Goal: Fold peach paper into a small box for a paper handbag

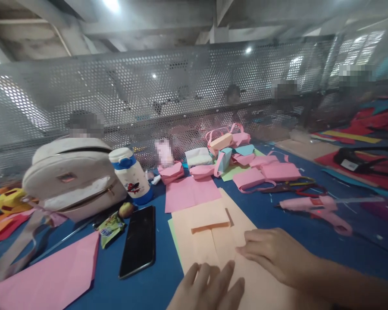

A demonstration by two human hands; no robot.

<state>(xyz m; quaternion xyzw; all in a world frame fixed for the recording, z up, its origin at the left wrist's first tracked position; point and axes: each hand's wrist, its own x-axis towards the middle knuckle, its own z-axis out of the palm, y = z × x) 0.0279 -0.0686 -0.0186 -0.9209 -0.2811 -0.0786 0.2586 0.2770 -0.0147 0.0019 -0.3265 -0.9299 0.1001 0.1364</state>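
Peach paper [197,252] lies in front of me, with a folded peach flap [210,218] standing slightly raised near its far end. A crease line runs down the paper toward me. My left hand [207,288] rests on its near part, fingers spread and holding nothing. On the right side of the sheet is my right hand [274,254], its fingers curled together with the fingertips on the paper; the thumb is mostly hidden. Green paper [175,241] peeks out under the left edge. A pink sheet [190,193] lies just beyond.
Left stand a white backpack [74,176], a bottle [131,174], a black phone [138,241], a green snack packet [111,230] and pink paper [48,275]. Pink paper bags [250,176] lie at the back. A pink glue gun [323,211] and scissors [297,187] lie right. A perforated metal screen [181,94] borders the table.
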